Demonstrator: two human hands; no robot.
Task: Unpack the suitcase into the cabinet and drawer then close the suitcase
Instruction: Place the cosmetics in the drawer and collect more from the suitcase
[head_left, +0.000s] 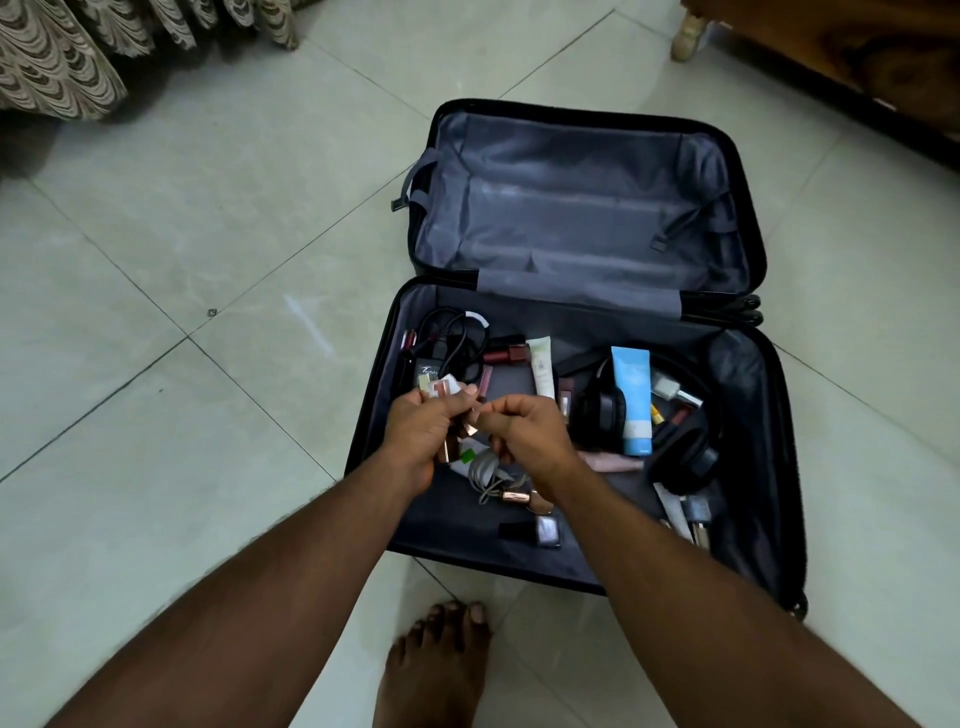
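A dark suitcase (779, 441) lies open on the tiled floor; its far half (571, 208) holds nothing. The near half is strewn with small items: a blue tube (635, 400), black headphones (680, 457), a pale green tube (541, 364), black cables (452, 338), a grey cable (483, 467) and lipsticks. My left hand (421, 436) is closed around a bunch of small cosmetics with rose-gold caps (452, 395). My right hand (535, 436) touches the same bunch, pinching one small item at its fingertips.
A wooden cabinet (857, 57) with a pale foot stands at the upper right. A patterned bed cover (57, 67) hangs at the upper left. My bare foot (436, 665) rests on the tiles just in front of the suitcase.
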